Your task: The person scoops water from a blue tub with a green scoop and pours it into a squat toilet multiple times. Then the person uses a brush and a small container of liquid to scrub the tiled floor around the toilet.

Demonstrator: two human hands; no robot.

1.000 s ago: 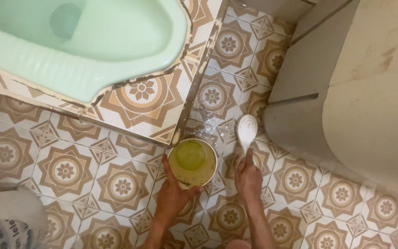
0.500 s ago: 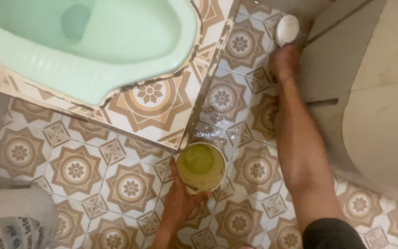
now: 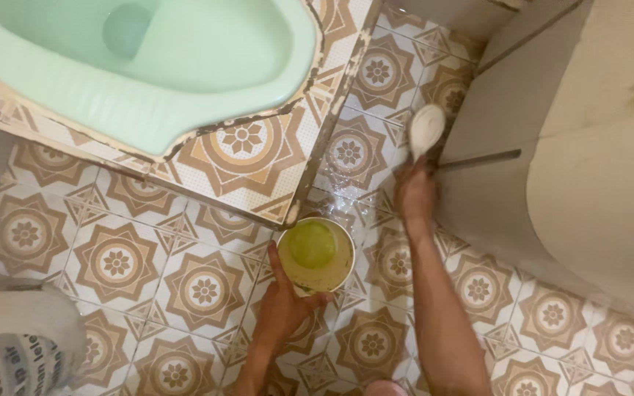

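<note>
My left hand (image 3: pixel 284 304) grips the near side of a round cream-yellow tub (image 3: pixel 315 253) that stands on the patterned floor tiles and holds yellowish-green liquid. My right hand (image 3: pixel 414 194) holds the handle of a white scrub brush (image 3: pixel 426 129), whose oval head rests on the tiles next to the grey wall base. Wet streaks show on the tiles between the tub and the brush.
A pale green squat toilet pan (image 3: pixel 148 66) sits in a raised tiled platform (image 3: pixel 251 165) at the upper left. A grey concrete wall and basin side (image 3: pixel 552 147) fills the right. A white printed sack (image 3: pixel 16 345) lies at the lower left.
My right hand has pulled the brush back toward me along the wall base, from the far corner to mid-floor. The left hand keeps its hold on the tub.
</note>
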